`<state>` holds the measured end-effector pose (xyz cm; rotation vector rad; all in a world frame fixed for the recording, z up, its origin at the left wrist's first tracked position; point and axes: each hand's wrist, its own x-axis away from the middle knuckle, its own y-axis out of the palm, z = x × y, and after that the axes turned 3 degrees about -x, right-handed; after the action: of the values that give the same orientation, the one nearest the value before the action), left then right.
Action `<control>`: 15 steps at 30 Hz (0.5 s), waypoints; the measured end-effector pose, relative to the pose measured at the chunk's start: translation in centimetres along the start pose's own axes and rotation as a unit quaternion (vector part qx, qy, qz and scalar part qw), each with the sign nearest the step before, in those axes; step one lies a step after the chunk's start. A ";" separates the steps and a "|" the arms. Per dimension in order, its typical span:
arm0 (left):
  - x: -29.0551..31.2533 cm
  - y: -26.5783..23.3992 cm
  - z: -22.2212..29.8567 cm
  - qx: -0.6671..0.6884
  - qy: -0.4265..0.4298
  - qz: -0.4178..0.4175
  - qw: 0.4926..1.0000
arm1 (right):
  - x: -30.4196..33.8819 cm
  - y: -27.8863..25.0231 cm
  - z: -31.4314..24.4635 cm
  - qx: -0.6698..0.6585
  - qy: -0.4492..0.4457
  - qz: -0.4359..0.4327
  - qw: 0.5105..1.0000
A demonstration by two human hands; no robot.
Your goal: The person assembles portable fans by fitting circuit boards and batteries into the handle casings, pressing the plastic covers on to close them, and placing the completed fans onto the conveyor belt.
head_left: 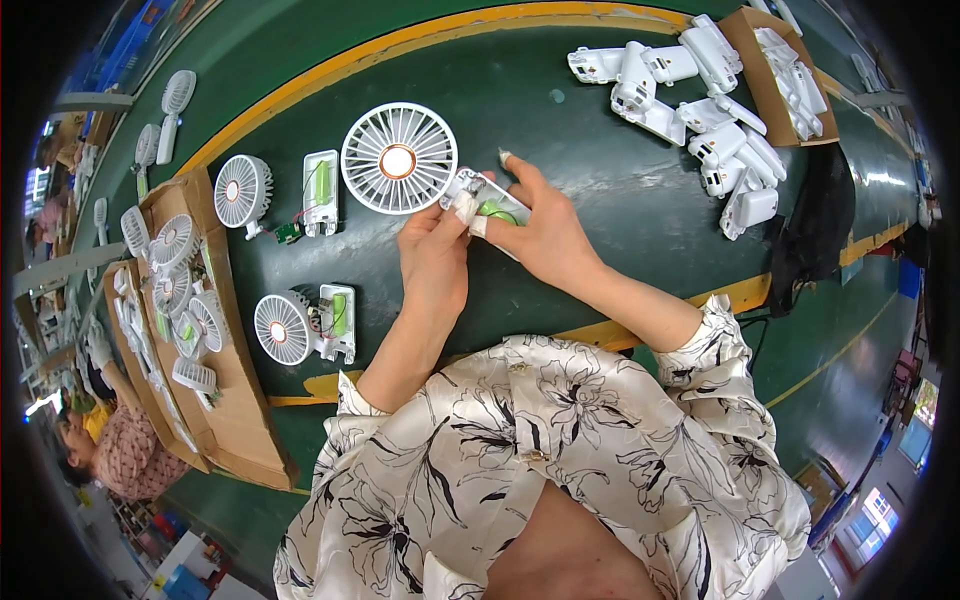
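Here's the white fan [425,165], gripped two-handed, right now!
Left hand [436,252] pinches its neck, right hand [550,232] grips the open handle [508,203], one finger raised; the round fan head [398,161] sits just beyond the left fingertips, and white casings [716,148] lie heaped well beyond the right hand.

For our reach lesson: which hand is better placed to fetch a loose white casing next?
Probably the right hand: it holds the handheld fan but lies nearer the white handle casings. The left hand, also on the fan, is farther away.
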<state>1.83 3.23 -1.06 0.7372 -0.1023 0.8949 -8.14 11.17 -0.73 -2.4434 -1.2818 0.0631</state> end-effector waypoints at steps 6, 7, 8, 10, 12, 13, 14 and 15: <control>-0.5 -0.6 -0.6 -0.011 0.039 -0.043 0.998 | -0.6 -0.8 0.8 -0.361 0.155 -0.126 0.911; -0.3 -0.6 -0.5 -0.024 0.048 -0.053 0.997 | -0.4 -0.8 1.0 -0.368 0.141 -0.131 0.910; -0.3 -0.4 -0.5 -0.019 0.045 -0.071 0.996 | -0.3 -0.6 1.3 -0.304 0.094 -0.105 0.942; -0.2 -0.5 -0.5 -0.038 0.035 -0.062 0.997 | 0.4 -0.2 1.2 -0.156 -0.045 -0.004 0.987; -0.2 0.0 -0.2 -0.044 -0.008 -0.049 0.998 | 1.1 -1.6 0.8 0.040 -0.057 -0.007 0.998; -0.3 0.1 -0.4 -0.054 -0.014 -0.039 0.998 | 1.2 -1.9 0.6 0.118 -0.068 -0.006 0.991; -0.4 0.3 -0.5 -0.067 -0.033 -0.034 0.997 | 1.4 -1.8 1.4 0.118 -0.093 0.016 0.989; -0.3 0.3 -0.5 -0.078 -0.051 -0.025 0.995 | 1.3 -2.1 1.4 0.121 -0.094 0.020 0.988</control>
<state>1.31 3.45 -1.43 0.6372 -0.2414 0.7919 -9.29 13.74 -1.07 -2.2953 -1.2198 0.4433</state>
